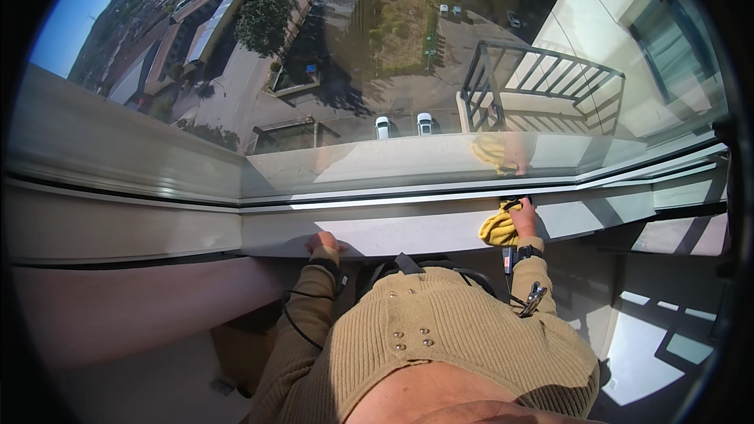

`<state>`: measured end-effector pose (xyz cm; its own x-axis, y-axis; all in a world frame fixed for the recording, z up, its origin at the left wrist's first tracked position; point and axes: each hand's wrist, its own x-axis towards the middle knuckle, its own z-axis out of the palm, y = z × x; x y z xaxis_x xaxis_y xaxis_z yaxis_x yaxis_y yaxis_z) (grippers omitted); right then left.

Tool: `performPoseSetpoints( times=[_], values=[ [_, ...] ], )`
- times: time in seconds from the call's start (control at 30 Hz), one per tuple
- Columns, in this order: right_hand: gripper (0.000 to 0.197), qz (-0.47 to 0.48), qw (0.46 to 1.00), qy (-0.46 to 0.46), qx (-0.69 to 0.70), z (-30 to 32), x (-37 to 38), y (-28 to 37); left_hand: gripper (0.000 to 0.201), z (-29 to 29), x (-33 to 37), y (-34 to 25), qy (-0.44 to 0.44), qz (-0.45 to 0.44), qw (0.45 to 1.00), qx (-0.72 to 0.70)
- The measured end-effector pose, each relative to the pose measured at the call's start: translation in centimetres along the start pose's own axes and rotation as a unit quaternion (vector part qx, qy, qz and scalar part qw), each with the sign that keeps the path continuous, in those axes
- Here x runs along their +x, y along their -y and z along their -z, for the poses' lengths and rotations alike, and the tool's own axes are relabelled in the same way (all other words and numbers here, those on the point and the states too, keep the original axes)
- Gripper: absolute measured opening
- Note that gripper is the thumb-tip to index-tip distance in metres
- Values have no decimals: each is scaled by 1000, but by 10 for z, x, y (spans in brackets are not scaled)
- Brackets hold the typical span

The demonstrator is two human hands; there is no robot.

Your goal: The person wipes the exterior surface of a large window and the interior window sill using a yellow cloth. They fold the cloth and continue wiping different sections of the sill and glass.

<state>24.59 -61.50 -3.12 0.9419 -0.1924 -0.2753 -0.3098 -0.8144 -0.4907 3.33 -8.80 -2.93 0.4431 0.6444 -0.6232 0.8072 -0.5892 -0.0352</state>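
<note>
A folded yellow cloth (498,229) lies bunched on the pale windowsill (393,232), close to the window frame. My right hand (523,218) is closed on its right side and presses it to the sill. Something small and dark shows at the cloth's upper edge, too little to name. Farther left, my left hand (323,243) rests at the front edge of the sill with no object in it. Its fingers are loosely apart, though small in view. The window glass (440,165) stands just beyond both hands and mirrors the cloth and right hand.
A white window frame rail (408,198) runs along the back of the sill. Black cables (294,318) hang by my left sleeve, and a metal clip (534,298) sits on the right one. Outside, far below, are parked cars (425,124); a railing (550,71) shows at right.
</note>
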Motion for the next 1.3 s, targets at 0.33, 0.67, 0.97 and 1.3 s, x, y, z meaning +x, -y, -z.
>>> performPoseSetpoints(
  times=[0.33,0.67,0.97,1.3],
  values=[
    [42,-93,992,-62,-56,-2,24,-24,68,9,1,-21,73,-4,966,249],
    [41,-79,992,-76,-70,-2,5,0,74,21,-1,-33,99,-53,938,328],
    [41,-57,990,-38,-126,-36,-30,52,74,27,-10,-29,87,-105,937,320],
    [38,-12,989,-10,-147,-83,-75,114,76,35,-10,-18,79,-179,933,301]
  ],
)
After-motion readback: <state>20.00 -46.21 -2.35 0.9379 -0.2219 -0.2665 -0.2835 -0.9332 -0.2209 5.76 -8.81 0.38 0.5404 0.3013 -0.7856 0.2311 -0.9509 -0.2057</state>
